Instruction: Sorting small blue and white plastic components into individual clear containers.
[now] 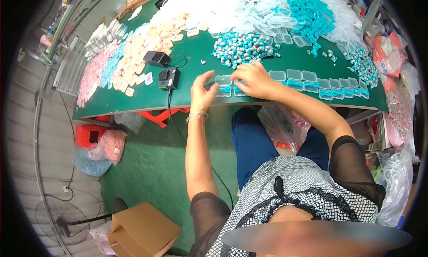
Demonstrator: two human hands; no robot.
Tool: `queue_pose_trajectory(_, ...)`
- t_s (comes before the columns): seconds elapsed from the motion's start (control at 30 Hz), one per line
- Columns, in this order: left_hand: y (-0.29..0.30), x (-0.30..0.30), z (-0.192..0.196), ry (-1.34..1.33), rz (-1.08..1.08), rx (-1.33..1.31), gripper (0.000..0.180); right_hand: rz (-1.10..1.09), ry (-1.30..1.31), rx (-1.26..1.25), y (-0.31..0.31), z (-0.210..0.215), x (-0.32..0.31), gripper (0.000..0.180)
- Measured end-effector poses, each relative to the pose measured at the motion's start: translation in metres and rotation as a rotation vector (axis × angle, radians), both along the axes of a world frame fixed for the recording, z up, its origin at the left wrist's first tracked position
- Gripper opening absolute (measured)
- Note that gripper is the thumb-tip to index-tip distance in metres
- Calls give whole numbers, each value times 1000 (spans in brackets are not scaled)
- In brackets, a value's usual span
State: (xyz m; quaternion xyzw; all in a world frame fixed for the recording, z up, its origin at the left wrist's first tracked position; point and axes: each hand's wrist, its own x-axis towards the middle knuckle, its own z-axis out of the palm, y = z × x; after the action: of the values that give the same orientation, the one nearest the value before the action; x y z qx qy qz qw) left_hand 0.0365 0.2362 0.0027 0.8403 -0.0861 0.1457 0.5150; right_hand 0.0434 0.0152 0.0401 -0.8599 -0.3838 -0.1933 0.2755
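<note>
A row of small clear plastic cases (295,75) with raised lids runs along the front of the green table, many with turquoise pieces (296,83) in them. My left hand (203,91) is beside the leftmost case (223,81), its thumb and fingers apart with nothing seen between them. Over the neighbouring case is my right hand (255,80), palm down, fingers bent and thumb apart from them; I make out nothing in it. Just beyond the hands lies a heap of small grey-white and turquoise pieces (240,49).
Two black box-shaped devices (168,78) with cables stand left of my hands. Pink, blue and peach pieces (133,63) spread over the table's left side. Clear cases (214,12) and a turquoise heap (310,18) fill the back. A cardboard box (145,228) is on the floor.
</note>
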Motion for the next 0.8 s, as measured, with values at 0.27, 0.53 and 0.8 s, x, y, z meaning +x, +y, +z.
queue_pose_trajectory(0.27,-27,80,3,-114,172,446,32,-70,136,156,-111,10,-30,7)
queue_pose_trajectory(0.53,-40,101,-11,-264,126,504,21,-371,252,322,-249,4,-48,9)
queue_pose_trajectory(0.8,-20,97,6,17,-24,11,16,-845,192,412,-385,-11,-29,13)
